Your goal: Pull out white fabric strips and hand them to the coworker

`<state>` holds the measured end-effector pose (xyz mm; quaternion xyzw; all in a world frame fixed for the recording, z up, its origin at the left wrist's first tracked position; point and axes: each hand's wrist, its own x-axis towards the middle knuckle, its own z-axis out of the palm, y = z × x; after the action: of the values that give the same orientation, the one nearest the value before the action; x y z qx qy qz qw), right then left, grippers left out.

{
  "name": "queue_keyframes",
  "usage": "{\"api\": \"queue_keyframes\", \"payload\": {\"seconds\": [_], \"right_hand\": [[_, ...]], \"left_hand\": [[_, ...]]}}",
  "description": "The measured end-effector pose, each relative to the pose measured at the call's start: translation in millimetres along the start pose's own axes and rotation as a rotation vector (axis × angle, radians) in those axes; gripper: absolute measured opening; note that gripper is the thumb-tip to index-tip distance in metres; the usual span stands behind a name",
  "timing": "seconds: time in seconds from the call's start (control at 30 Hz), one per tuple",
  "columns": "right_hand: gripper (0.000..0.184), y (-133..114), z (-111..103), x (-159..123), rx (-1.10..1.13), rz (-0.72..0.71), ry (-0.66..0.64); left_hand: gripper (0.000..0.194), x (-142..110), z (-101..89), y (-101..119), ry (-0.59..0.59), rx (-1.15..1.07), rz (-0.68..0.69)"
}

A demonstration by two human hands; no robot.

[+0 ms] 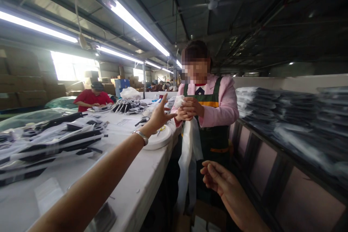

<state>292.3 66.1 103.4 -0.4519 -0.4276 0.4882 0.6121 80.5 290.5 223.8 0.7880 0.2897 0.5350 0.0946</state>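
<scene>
My left hand is stretched out over the white table, fingers spread and holding nothing, a metal bracelet on the wrist. It reaches towards a person in a pink jacket and green apron who grips a white plastic bag with both hands. My right hand hangs low beside the table, fingers loosely curled and apart, with nothing in it. A round white disc lies on the table just under my left wrist.
Packed black items in clear bags lie piled on the table's left. Stacks of bagged goods fill the shelf at right. Another person in red works at the far end. Cardboard boxes stand behind.
</scene>
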Motion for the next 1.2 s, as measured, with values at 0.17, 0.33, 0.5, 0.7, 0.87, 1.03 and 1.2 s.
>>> {"api": "queue_keyframes", "payload": {"seconds": [0.17,0.33,0.5,0.7,0.87,1.03,1.2], "right_hand": [[0.047,-4,1,1,-0.014,-0.002,0.006],[0.049,-9,5,5,-0.03,-0.02,0.014],[0.049,-14,5,11,-0.034,-0.053,0.013],[0.049,-10,-2,15,0.01,-0.068,0.031],[0.055,3,-2,11,0.109,-0.018,0.022],[0.061,6,10,4,0.109,0.027,-0.031],[0.061,8,33,2,0.068,0.006,-0.006]], "left_hand": [[0.116,-2,-1.0,0,-0.031,0.003,0.003],[0.12,-6,-0.1,9,-0.045,0.077,0.105],[0.12,-5,2.0,18,-0.069,0.075,0.19],[0.115,-31,2.4,39,-0.178,0.023,0.266],[0.1,-92,16.8,60,-0.273,-0.081,0.248],[0.059,-135,34.6,74,-0.135,-0.426,-0.124],[0.037,-154,40.4,78,0.047,-0.491,-0.421]]}}
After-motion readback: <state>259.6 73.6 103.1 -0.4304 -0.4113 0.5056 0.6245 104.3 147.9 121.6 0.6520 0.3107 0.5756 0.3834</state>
